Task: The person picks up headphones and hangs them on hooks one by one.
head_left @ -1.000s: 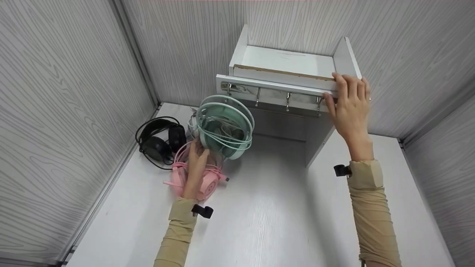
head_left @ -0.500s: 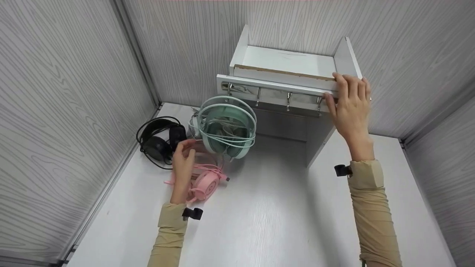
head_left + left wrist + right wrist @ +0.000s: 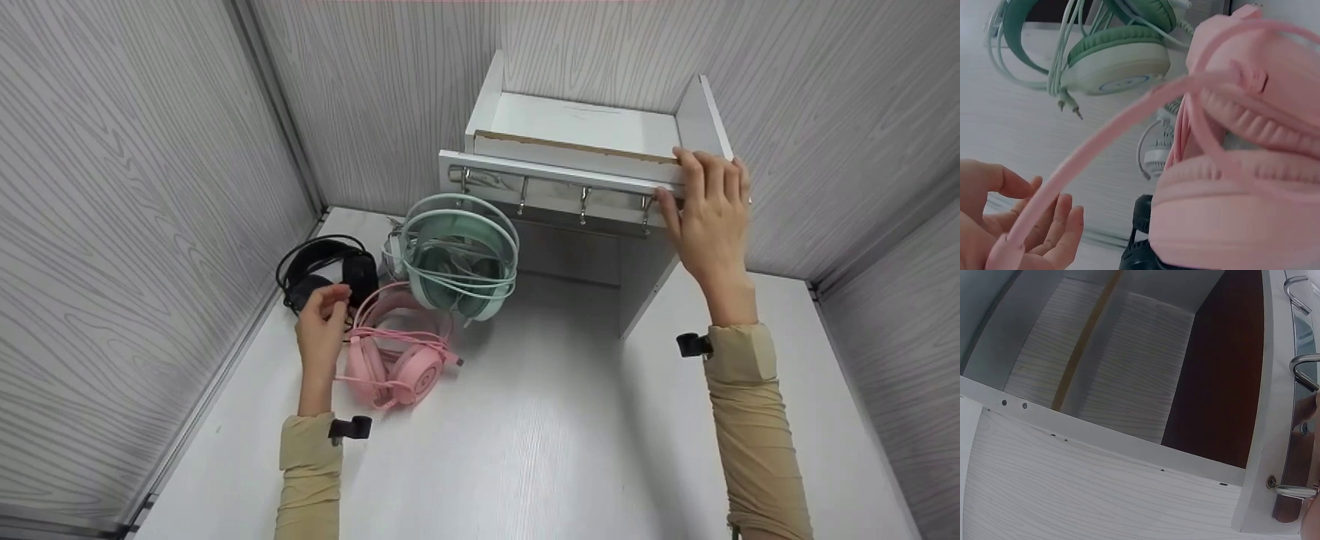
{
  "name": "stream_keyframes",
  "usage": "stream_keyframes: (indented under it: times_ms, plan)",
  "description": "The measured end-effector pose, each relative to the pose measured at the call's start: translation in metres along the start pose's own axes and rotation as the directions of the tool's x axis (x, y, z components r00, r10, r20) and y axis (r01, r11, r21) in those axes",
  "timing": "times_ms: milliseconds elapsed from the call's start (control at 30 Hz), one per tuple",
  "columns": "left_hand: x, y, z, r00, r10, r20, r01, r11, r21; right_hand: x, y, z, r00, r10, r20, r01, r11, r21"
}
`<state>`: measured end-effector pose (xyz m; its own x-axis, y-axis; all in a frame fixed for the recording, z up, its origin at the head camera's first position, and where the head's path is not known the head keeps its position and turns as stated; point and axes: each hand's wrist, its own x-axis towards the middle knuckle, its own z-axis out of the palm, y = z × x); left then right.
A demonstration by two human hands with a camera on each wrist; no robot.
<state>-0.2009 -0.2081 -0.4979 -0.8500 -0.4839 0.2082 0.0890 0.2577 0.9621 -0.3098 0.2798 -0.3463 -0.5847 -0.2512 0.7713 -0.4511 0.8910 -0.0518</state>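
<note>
Mint-green headphones point(image 3: 491, 306), their cord wound round them, hang at the leftmost hook point(image 3: 464, 180) of a white shelf unit point(image 3: 570, 154). My left hand point(image 3: 319, 334) is raised to their lower left with loosely bent fingers and nothing in it. It is nearest to black headphones point(image 3: 363, 274) and pink headphones point(image 3: 420, 373) on the table. In the left wrist view the pink microphone boom point(image 3: 1100, 138) crosses in front of that hand. My right hand point(image 3: 711, 217) grips the unit's front right corner, fingers over the top and thumb against the front hook board point(image 3: 551, 176).
A grey-white headset point(image 3: 1157, 157) lies behind the green pair, partly hidden. More metal hooks point(image 3: 583, 204) line the board to the right. The unit's side panel point(image 3: 646, 281) stands on the white table point(image 3: 540, 450). Wood-grain walls point(image 3: 135, 225) enclose the table.
My left hand has let go of the green headphones and moved left, past the pink headphones. The green headphones have settled slightly to the right. My right hand has stayed put.
</note>
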Motion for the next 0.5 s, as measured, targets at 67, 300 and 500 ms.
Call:
stream_keyframes:
  times_ms: [67,300,500]
  plan:
    - [0.002,-0.004,-0.008,1.000,-0.030,0.008,0.030,0.999,0.019,0.000,0.000,0.000,1.000,-0.001,0.001,0.001,1.000,0.001]
    - [0.005,-0.028,-0.017,0.989,-0.143,0.023,0.138,0.981,0.132,0.001,0.002,-0.003,1.000,0.001,-0.013,-0.001,1.000,-0.002]
    - [0.002,-0.049,-0.010,0.946,-0.310,0.094,0.285,0.935,0.212,0.001,0.000,0.000,1.000,-0.007,-0.005,0.007,1.000,-0.005]
